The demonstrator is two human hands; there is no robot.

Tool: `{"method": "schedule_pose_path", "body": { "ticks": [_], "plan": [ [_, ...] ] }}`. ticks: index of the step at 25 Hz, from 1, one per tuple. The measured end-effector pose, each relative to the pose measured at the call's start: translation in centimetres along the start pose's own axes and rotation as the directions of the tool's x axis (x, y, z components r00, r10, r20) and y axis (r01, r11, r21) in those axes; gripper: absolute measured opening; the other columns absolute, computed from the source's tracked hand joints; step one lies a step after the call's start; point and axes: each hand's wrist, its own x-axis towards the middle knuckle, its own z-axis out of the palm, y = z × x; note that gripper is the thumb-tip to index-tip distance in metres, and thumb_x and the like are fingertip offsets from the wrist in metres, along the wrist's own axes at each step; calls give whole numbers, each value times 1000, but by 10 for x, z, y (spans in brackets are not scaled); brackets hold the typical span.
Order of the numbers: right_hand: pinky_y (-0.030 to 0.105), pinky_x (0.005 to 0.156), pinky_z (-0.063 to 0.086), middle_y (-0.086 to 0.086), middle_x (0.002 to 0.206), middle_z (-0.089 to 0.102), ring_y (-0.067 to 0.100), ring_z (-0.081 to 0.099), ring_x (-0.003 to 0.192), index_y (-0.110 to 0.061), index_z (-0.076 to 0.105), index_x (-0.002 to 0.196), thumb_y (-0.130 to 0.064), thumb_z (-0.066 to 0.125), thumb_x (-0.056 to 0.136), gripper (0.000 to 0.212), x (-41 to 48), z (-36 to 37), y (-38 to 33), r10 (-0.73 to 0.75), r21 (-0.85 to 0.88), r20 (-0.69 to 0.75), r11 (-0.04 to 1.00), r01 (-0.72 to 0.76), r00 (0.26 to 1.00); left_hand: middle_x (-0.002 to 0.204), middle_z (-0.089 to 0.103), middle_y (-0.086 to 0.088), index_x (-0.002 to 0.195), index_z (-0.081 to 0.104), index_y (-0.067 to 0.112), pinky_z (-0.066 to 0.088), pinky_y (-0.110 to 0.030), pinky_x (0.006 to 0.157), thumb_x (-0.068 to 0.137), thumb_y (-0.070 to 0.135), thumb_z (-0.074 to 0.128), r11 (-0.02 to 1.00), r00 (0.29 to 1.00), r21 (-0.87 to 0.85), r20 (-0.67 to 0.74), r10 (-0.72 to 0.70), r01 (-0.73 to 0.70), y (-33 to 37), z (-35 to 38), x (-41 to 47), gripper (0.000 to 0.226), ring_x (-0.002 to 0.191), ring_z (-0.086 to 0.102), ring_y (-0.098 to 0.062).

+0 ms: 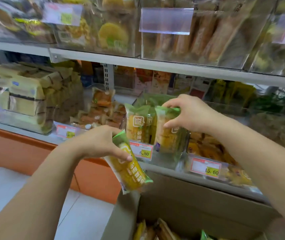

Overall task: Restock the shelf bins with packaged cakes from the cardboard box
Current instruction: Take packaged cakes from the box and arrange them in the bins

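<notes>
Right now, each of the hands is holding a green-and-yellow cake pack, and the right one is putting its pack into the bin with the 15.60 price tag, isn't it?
Not quite. The head view shows the right hand putting its cake pack into the bin tagged 6.80, not 15.60. The left hand does hold another pack.

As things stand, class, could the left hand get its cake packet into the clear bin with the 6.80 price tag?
Probably yes. The left hand holds its cake packet just below that bin, nothing between. The right hand, placing another packet, crowds the opening.
</notes>
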Motion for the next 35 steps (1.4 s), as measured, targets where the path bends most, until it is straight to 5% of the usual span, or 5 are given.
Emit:
{"method": "schedule_pose_path", "body": {
  "ticks": [13,19,23,26,35],
  "plan": [
    [34,110,31,2,149,44,23,34,138,-35,37,145,-63,53,86,67,41,42,9,-35,-131,77,990,45,996,86,75,11,90,72,23,56,-35,84,67,50,82,983,984,-154,127,122,-102,5,-3,37,36,85,69,-6],
    [20,96,45,-24,133,50,-6,53,113,-52,26,144,-47,68,79,77,-28,9,-13,-175,449,218,892,61,960,98,68,14,114,58,34,58,-32,76,64,76,63,974,964,-117,-205,168,-194,49,-14,40,66,84,65,-1],
    [-2,72,43,-28,116,51,-22,54,92,-54,14,144,-30,82,71,103,-22,2,2,-59,462,-132,880,114,990,109,66,11,129,48,30,58,-29,72,77,73,49,847,860,-393,-491,137,-359,76,-10,56,67,93,66,-5],
    [2,74,47,-26,114,50,-19,57,91,-51,20,135,-24,86,67,99,-23,-2,22,131,624,-322,774,106,938,123,63,6,130,56,28,47,-41,97,99,47,43,943,691,19,-675,258,-333,62,-3,86,38,116,55,-16],
    [24,79,53,-14,100,49,2,58,90,-31,18,116,-39,86,65,86,-18,41,36,378,586,-348,802,-116,858,157,25,10,128,59,44,-2,-69,113,91,59,50,865,896,491,-332,295,-103,35,40,124,40,148,8,-24]
  ]
}}
